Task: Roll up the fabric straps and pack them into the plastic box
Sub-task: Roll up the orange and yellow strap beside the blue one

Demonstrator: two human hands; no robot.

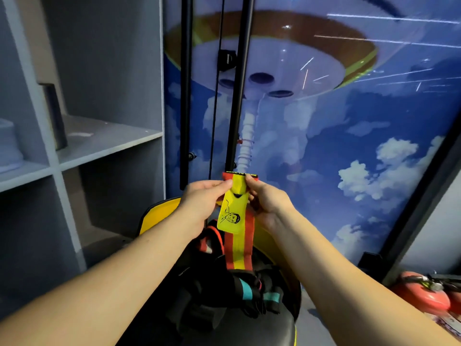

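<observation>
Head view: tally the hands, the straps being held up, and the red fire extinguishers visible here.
Hands: 2, left hand and right hand
Held-up straps: 1, the red and yellow strap
Fire extinguishers: 2, lower right, partly cut off
Total: 5

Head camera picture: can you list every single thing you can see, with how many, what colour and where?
Red and yellow striped strap: one, held up in the middle, hanging down to the pile.
Yellow tag with a black drawing: one, on the strap's top end.
Pile of black straps with teal and red bits: count unclear, bottom middle.
Yellow and black seat: one, under the pile.
Grey shelf unit: one, left.
Sky and cloud mural: one, blue and white, back wall.
Black poles: two, in front of the mural.
Red fire extinguishers: apparently two, bottom right.
Left hand: pinches the strap's top.
Right hand: pinches the strap's top.
</observation>
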